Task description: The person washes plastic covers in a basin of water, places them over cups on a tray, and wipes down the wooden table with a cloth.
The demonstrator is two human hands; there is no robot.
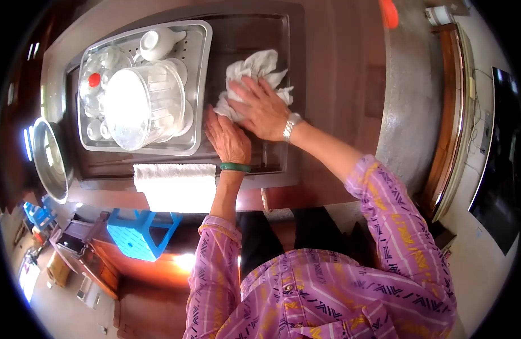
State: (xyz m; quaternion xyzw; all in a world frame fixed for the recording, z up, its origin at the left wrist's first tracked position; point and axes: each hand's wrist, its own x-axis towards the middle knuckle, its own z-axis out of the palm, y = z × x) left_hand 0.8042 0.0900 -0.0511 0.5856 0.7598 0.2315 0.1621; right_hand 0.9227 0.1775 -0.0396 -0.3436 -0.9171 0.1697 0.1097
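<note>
A crumpled white cloth (260, 61) lies on the dark brown tea tray (238, 28). My right hand (263, 110) rests flat on the cloth with its fingers spread, covering part of it. To its left, my left hand (230, 141) lies with fingers stretched out on the tray surface, close to the right edge of a metal tray (199, 107). Nothing shows in the left hand. On the metal tray stand a large clear container (164, 107), a white teapot (154, 45) and several small white cups (94, 130).
A folded white towel (175, 183) hangs over the front edge beside my left wrist. A metal basin (50, 161) stands at the left. Below the table (345, 101) is a blue plastic stool (137, 237). A red object (389, 14) is at the top right.
</note>
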